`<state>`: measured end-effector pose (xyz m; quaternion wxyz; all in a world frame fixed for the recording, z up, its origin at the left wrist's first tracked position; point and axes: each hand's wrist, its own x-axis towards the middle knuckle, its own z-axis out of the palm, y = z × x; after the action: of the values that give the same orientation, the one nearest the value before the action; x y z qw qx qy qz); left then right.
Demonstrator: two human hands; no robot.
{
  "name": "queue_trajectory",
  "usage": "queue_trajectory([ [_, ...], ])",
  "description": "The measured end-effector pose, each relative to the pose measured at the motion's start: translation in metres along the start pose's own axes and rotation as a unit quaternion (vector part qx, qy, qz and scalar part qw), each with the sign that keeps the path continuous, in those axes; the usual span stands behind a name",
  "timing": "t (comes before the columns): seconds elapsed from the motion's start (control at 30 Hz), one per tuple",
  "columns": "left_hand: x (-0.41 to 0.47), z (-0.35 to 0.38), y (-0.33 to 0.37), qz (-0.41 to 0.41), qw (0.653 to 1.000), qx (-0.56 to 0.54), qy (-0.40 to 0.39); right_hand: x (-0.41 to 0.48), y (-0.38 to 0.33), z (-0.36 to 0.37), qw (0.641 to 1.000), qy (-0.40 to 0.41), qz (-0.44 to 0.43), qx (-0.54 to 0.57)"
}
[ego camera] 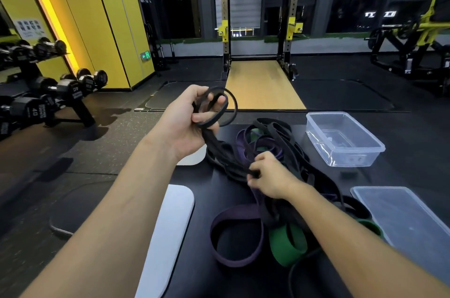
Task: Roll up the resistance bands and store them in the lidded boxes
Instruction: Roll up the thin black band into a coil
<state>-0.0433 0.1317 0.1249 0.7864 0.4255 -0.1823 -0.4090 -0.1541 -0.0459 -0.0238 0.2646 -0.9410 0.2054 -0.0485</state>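
My left hand (192, 120) is raised above the black table (194, 261) and grips a thin black resistance band (220, 112), looped in small coils round its fingers. The band's free length hangs down to my right hand (266, 177), which pinches it lower over the pile. A tangle of black, purple and green bands (265, 141) lies on the table. A wide purple band (237, 236) and a green band (287, 246) lie nearer me. A clear plastic box (343, 139) stands open at the far right. Its clear lid (404, 219) lies flat near the right edge.
White pads (168, 224) edge the table's left side. A dumbbell rack (48, 93) stands on the left by a yellow wall. A squat rack (258, 29) with a wooden platform is straight ahead, and a yellow machine (414, 37) at the far right.
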Motion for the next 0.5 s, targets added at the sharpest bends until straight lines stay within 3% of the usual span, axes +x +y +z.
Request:
queue_trajectory([
  [0.1,0.001,-0.013,0.002,0.004,0.994,0.087,0.06,0.0,0.002,-0.016,0.995,0.098,0.028,0.001],
  [0.2,0.005,-0.025,-0.005,0.001,0.979,0.179,0.097,0.002,-0.008,-0.033,0.965,0.187,0.055,0.176],
  [0.37,0.005,-0.032,-0.03,-0.002,0.965,0.249,0.075,0.003,-0.03,-0.066,0.873,0.266,0.027,0.408],
  [0.5,0.006,-0.03,-0.046,-0.024,0.948,0.316,0.005,-0.01,-0.052,-0.088,0.833,0.281,-0.049,0.474],
])
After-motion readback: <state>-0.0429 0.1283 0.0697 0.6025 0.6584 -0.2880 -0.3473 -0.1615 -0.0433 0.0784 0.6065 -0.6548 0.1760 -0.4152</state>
